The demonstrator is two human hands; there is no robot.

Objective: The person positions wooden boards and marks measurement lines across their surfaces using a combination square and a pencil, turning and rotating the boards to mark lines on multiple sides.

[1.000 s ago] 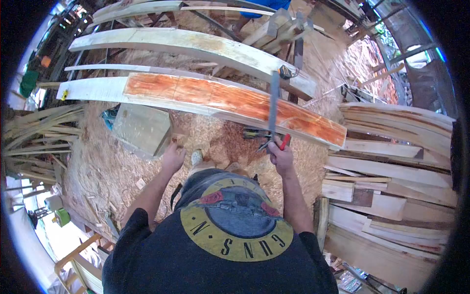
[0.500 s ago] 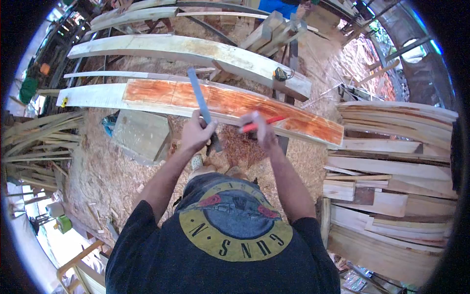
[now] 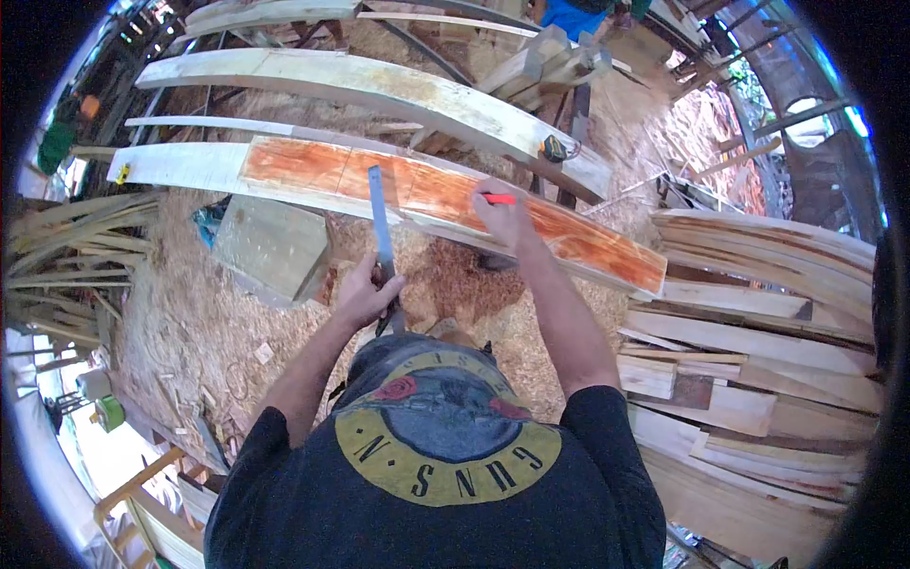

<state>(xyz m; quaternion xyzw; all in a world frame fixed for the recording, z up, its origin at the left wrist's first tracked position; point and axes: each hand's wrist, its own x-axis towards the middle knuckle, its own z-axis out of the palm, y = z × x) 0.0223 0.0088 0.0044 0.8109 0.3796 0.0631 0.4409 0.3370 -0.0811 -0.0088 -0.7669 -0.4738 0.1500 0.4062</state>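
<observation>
A long plank point(image 3: 303, 169) lies across in front of me, pale at its left end and stained orange-red along the rest, with thin crosswise lines near its middle. My left hand point(image 3: 365, 292) is closed around the lower part of a steel ruler point(image 3: 379, 216); a dark piece shows by my fingers, and I cannot tell whether it is a handle. The ruler's far end overlaps the stained face. Over the plank, right of the ruler, my right hand point(image 3: 502, 216) grips a red pencil point(image 3: 499, 199), which points right. Whether that hand rests on the wood is unclear.
Behind lies a thick curved beam point(image 3: 332, 76) with a yellow-black tape measure point(image 3: 553, 149) on it. Stacked boards point(image 3: 749, 332) fill the right side. A wooden block point(image 3: 272, 245) stands left, and shavings cover the floor point(image 3: 218, 332). Something blue point(image 3: 574, 19) shows at the top.
My left hand has drawn back toward my body and left with the ruler. My right hand has moved forward over the plank, the pencil still in it. The view has shifted slightly.
</observation>
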